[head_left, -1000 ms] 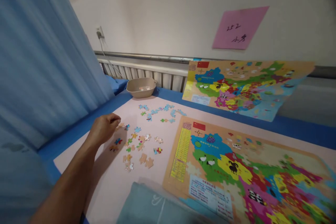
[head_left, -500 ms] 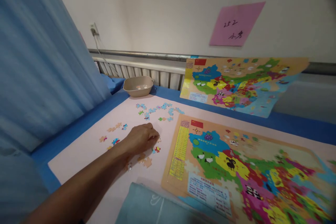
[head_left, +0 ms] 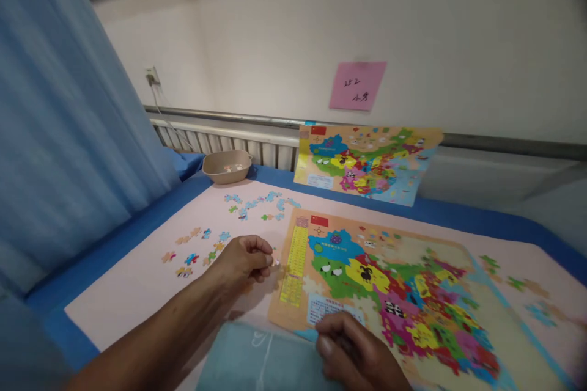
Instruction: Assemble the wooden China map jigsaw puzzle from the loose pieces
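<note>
Head view: fingers of the left hand [head_left: 243, 259] are pinched around a small puzzle piece [head_left: 275, 262], held just off the left edge of the map puzzle board [head_left: 403, 293], beside its yellow table strip. Right hand [head_left: 355, 351] lies curled at the near edge of that board, knuckles up, fingertips tucked under; whether it grips anything cannot be told. Board itself lies flat on a pink mat [head_left: 137, 281], most of its coloured regions filled, with a bare tan patch toward its far right.

Left of the board, loose pieces [head_left: 195, 247] are scattered over the mat, some blue, some tan, some multicoloured. A second cluster of blue pieces [head_left: 259, 204] sits beyond the board's far left corner. Further out from that corner stands a beige bowl [head_left: 227, 166] with a few pieces inside. Behind the board, a reference map [head_left: 367, 162] leans against the wall, and a pink note [head_left: 358, 85] is stuck above it. A blue curtain [head_left: 59, 134] hangs well left of the board. A pale blue cloth [head_left: 257, 360] lies at the board's near left corner.
</note>
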`<state>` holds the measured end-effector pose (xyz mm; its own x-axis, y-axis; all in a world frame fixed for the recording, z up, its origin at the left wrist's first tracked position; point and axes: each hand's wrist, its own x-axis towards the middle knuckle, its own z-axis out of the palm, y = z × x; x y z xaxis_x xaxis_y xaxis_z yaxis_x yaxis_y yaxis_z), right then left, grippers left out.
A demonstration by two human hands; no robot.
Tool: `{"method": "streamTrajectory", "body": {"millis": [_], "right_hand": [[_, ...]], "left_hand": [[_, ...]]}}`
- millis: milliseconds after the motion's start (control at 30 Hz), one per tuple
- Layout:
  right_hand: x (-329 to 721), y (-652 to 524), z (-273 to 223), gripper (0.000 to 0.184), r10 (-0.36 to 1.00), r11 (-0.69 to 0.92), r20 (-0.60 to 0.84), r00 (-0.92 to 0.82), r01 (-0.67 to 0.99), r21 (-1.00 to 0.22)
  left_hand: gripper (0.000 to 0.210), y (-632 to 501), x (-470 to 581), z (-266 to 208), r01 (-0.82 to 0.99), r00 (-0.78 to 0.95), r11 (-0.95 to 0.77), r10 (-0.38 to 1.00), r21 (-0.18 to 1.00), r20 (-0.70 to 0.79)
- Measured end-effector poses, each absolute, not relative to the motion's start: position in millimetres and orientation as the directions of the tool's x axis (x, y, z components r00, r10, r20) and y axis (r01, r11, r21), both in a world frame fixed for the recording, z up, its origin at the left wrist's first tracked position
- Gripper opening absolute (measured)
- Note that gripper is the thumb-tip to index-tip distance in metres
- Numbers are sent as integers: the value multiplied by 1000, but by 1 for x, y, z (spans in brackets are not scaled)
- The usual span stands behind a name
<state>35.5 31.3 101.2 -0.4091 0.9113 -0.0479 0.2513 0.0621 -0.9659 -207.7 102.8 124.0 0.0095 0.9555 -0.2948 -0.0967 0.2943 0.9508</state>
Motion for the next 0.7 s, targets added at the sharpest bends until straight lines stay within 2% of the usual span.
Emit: {"method": "streamTrajectory", "body": {"millis": [100, 267, 367, 467, 700], "right_hand": [[8, 42, 111, 20, 956, -22, -39, -292, 63, -998], [-23, 39, 116, 23, 978, -128, -105, -179, -124, -984], [-26, 30, 107, 27, 969, -208, -182, -169, -150, -966], [-28, 26, 101, 29, 943, -277, -239, -230, -148, -949], [-53, 36, 108, 22, 903, -333, -282, -324, -114, -936]], "left_hand": [[32, 86, -189, 132, -183, 15, 288, 957, 940, -290], [19, 43, -164, 124, -226, 23, 272, 961, 935, -274], [15, 17, -161, 115, -205, -26, 256, 963, 945, -267], [13, 4, -167, 109, -167, -31, 233, 970, 958, -242], [14, 2, -193, 106, 9, -46, 191, 981, 982, -190]]}}
